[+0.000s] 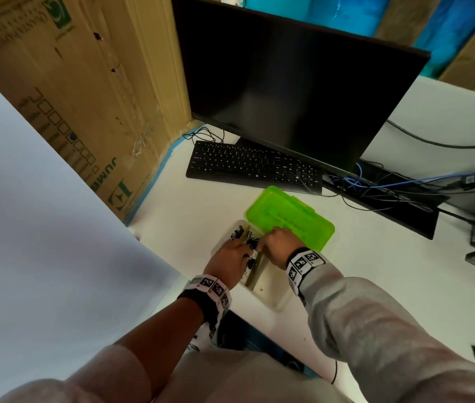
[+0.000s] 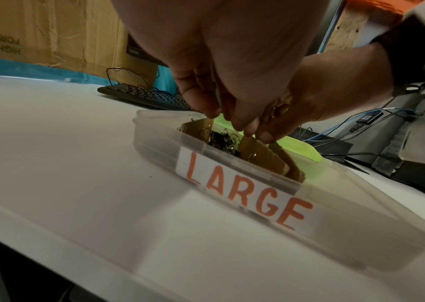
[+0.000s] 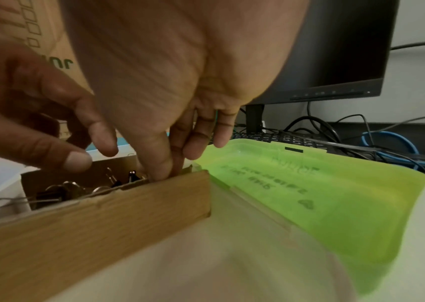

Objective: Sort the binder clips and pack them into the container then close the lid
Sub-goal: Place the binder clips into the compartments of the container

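A translucent container [image 1: 271, 298] lies open on the white desk, its green lid [image 1: 288, 216] folded back to the right. A brown cardboard divider [image 3: 103, 224] runs along its length. Several black binder clips [image 3: 59, 194] lie in the left compartment, whose outer wall bears a "LARGE" label [image 2: 245, 194]. My right hand [image 3: 164, 171] pinches the divider's top edge near its far end with thumb and forefinger. My left hand [image 2: 227, 118] hovers over the clip compartment with fingers pointing down and loosely curved, and I see nothing held in it. The compartment right of the divider looks bare.
A black keyboard [image 1: 253, 167] and a dark monitor [image 1: 303, 91] stand just behind the container. Tangled cables [image 1: 375, 184] run at the right. A large cardboard box [image 1: 79, 97] walls off the left. The desk's front edge is close under my wrists.
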`<state>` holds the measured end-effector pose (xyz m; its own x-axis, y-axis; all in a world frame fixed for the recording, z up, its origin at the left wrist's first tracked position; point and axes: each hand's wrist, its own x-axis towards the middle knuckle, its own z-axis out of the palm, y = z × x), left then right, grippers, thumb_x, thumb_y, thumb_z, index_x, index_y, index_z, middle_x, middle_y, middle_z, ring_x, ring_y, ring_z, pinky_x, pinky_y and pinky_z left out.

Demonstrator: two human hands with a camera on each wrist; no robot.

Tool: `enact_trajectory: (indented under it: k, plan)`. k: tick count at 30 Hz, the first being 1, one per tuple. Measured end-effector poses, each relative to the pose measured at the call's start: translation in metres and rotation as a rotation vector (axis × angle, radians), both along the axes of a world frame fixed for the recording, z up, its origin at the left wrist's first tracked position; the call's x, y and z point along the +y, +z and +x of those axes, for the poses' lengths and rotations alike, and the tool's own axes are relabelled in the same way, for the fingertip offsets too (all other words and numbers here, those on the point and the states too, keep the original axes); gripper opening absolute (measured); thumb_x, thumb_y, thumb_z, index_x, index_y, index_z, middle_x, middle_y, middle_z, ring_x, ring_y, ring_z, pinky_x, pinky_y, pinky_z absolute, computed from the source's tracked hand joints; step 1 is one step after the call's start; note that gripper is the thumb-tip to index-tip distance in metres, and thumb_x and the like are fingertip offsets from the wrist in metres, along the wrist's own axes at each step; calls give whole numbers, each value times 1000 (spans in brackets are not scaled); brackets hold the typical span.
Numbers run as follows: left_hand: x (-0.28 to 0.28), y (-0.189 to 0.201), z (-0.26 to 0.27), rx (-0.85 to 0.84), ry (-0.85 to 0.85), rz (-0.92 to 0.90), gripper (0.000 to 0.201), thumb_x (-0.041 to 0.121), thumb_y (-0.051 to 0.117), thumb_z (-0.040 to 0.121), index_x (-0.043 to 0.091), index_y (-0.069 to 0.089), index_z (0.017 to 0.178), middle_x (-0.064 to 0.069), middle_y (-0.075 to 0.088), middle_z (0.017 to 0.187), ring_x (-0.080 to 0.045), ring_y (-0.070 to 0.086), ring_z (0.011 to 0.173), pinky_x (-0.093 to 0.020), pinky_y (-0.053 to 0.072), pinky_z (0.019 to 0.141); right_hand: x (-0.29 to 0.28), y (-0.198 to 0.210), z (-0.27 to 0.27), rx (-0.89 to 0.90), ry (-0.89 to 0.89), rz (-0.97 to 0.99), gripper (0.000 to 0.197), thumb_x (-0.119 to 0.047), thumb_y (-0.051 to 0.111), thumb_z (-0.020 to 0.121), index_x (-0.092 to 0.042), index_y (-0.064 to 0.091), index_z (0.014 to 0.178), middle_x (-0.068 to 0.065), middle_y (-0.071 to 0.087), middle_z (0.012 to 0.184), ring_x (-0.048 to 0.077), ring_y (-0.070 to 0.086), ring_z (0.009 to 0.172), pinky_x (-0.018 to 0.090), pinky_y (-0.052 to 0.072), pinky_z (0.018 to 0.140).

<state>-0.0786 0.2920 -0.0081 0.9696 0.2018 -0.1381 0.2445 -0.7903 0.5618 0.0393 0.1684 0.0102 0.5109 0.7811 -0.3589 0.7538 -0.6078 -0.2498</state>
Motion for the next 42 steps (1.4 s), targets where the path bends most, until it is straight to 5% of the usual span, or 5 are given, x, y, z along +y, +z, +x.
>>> enact_trajectory:
  k: [8,16,29,34,42]
  plan:
    - [14,-5,-9,1,44,-51,18,12,54,86,12,68,97,-9,62,104,-25,57,96,-37,49,84,23,3,-9,-161,173,-201,22,-18,48,90,-15,65,102,13,64,110,29,56,108,38,35,99]
    - [10,-10,-16,103,53,-57,21,37,67,67,19,64,78,0,63,100,-24,58,97,-35,53,78,28,9,-10,-177,230,-210,14,-16,52,86,-13,65,90,12,67,95,27,61,97,37,39,94]
    - [10,-15,-18,43,82,-107,21,16,70,69,6,66,87,-12,56,102,-31,60,89,-29,47,81,34,12,-14,-184,233,-205,14,-11,51,85,-10,63,93,14,66,97,29,60,98,39,38,96]
    - [17,-15,-25,-29,160,-33,51,31,74,66,17,57,111,-4,47,121,-23,47,110,-33,51,84,32,13,-13,-204,239,-194,14,-10,51,84,-9,63,92,14,66,94,29,61,96,40,39,96]
    - [16,-11,-24,12,231,-149,71,27,77,65,19,42,126,3,37,130,-26,62,96,-28,50,78,40,15,-15,-182,256,-230,15,-13,54,85,-11,61,99,13,65,101,28,57,104,41,40,97]
